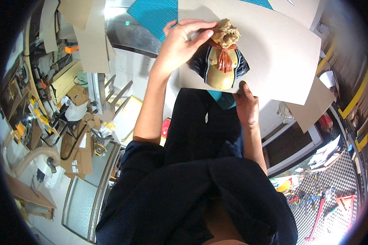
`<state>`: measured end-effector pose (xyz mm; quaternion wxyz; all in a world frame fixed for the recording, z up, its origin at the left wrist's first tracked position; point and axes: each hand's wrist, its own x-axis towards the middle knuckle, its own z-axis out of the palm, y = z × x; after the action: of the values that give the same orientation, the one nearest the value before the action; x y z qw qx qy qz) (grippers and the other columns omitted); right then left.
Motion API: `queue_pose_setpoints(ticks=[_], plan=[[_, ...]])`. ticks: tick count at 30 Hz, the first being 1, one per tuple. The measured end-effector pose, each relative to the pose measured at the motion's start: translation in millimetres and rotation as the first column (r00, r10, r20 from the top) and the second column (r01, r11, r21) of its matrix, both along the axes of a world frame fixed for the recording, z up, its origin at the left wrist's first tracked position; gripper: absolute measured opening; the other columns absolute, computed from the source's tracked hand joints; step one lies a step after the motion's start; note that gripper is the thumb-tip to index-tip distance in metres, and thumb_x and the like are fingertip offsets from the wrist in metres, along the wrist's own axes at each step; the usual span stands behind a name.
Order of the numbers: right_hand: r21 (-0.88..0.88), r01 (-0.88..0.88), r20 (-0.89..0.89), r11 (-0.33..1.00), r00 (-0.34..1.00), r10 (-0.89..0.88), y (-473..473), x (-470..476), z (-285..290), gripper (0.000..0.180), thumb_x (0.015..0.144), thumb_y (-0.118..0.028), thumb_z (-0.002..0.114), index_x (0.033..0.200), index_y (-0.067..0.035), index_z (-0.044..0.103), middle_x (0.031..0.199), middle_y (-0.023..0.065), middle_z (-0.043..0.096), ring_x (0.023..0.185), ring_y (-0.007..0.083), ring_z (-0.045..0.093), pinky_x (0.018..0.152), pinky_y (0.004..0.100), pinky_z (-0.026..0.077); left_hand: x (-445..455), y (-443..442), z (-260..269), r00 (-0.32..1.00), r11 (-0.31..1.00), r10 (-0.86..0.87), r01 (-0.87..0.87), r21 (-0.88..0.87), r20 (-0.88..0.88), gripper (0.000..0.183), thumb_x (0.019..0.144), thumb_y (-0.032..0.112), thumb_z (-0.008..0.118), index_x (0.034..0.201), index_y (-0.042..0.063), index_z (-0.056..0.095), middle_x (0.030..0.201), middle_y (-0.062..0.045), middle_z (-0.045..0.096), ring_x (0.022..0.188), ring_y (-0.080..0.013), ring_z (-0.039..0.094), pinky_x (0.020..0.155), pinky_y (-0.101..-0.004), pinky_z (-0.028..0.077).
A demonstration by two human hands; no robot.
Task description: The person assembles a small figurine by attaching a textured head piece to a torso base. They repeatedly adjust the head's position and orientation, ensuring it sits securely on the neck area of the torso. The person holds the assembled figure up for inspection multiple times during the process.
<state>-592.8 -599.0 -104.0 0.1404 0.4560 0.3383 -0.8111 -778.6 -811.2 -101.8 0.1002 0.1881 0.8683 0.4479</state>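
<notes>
A painted figurine (222,64) with a bare gold belly, a red scarf and a dark open robe is over a large grey-brown cardboard sheet (282,67). Its top is a rough, gold-brown sculpted part (226,33), and no face can be made out. My left hand (184,39) pinches the left side of this top between thumb and fingers. Below the figurine's right side, my right hand (247,105) is at the sheet's near edge, its thumb close to the robe's hem. Whether it grips the sheet or the figurine's base cannot be told.
A teal cutting mat (156,16) shows under the sheet. Cardboard strips (92,46) overhang at the left, near a stool (107,113). A ribbed hose (38,154) and flattened boxes (76,153) crowd the left floor. At lower right, tools hang on dimpled foam (328,211).
</notes>
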Motion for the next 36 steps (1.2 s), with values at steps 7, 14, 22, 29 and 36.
queue_pose_setpoints(ticks=[7,14,22,29,36], plan=[[-0.083,-0.75,0.167,0.657,0.639,0.751,20.4,-1.9,43.3,0.043,0.096,-0.039,0.053,0.107,0.002,0.061,0.089,0.0108,0.068,0.075,0.0194,0.065,0.071,0.0298,0.054,-0.4,3.5,13.2,1.0,0.999,-0.006,0.006,-0.052,0.001,0.026,0.088,0.022,0.065,0.113,0.015,0.068,0.104,-0.007,0.07,0.085,-0.0182,0.068,0.073,-0.0322,0.052],[0.958,-0.129,-0.143,0.256,0.561,0.816,-12.4,-131.9,46.5,0.051,0.09,-0.02,0.065,0.134,-0.008,0.042,0.109,0.0139,0.061,0.098,0.0196,0.061,0.075,0.0316,0.054,8.8,5.4,7.8,0.967,0.964,0.053,-0.115,0.24,0.25,0.026,0.092,0.009,0.057,0.117,0.008,0.064,0.113,-0.009,0.066,0.099,-0.0194,0.065,0.086,-0.03,0.054],[0.716,-0.434,-0.219,0.548,0.605,0.766,-24.0,-162.2,14.3,0.051,0.09,-0.029,0.065,0.131,-0.008,0.043,0.114,0.0167,0.058,0.105,0.0226,0.058,0.087,0.0346,0.05,-0.4,-22.9,3.9,0.975,0.976,0.211,-0.206,0.071,-0.072,0.028,0.09,0.019,0.061,0.117,0.011,0.062,0.117,-0.014,0.059,0.112,-0.0288,0.054,0.097,-0.0409,0.042],[0.6,-0.211,-0.301,0.772,0.834,0.463,-0.7,-176.7,-5.0,0.056,0.091,-0.035,0.062,0.133,-0.003,0.041,0.124,0.0187,0.051,0.109,0.0222,0.052,0.096,0.0357,0.041,-3.4,-122.5,-28.2,0.761,0.72,0.436,-0.615,-0.32,-0.481,0.033,0.087,0.014,0.06,0.12,0.006,0.057,0.112,-0.017,0.053,0.106,-0.0344,0.047,0.094,-0.0453,0.037],[0.966,-0.084,-0.125,0.246,0.682,0.72,-5.8,-196.5,0.1,0.059,0.085,-0.03,0.071,0.133,-0.012,0.041,0.111,0.0186,0.061,0.103,0.0258,0.062,0.086,0.0367,0.052,-6.5,-125.3,-21.4,0.811,0.743,0.437,-0.57,-0.352,-0.389,0.019,0.09,0.009,0.058,0.107,0.003,0.06,0.093,-0.013,0.057,0.088,-0.0296,0.054,0.08,-0.0387,0.045]])
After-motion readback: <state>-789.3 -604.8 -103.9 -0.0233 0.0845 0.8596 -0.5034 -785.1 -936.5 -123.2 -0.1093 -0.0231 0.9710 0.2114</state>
